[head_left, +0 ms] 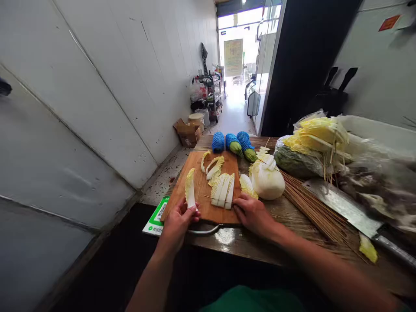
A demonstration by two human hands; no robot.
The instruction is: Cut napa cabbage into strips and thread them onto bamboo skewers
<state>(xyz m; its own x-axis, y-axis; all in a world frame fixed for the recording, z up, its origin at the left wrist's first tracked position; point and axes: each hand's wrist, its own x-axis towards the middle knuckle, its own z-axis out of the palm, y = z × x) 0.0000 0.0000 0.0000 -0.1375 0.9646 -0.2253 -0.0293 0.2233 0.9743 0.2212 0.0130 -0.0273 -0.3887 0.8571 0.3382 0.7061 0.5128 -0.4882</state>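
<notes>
Bare wood separates the left hand (178,217) from the skewered row of white-and-yellow cabbage strips (222,190) on the brown wooden cutting board (212,215), whose near edge runs close to the front of the worn brown counter (237,246). The left grip pinches one pale upright cabbage strip (190,190) by its base. The right hand (252,211) has its fingers drawn in at the row's right end; whether they pinch the thin wooden skewer (206,196) cannot be told. A round white cabbage head (269,182), a brown skewer bundle (308,208) and a broad metal cleaver (344,204) crowd the right side; a white panelled wall (107,86) stands left.
</notes>
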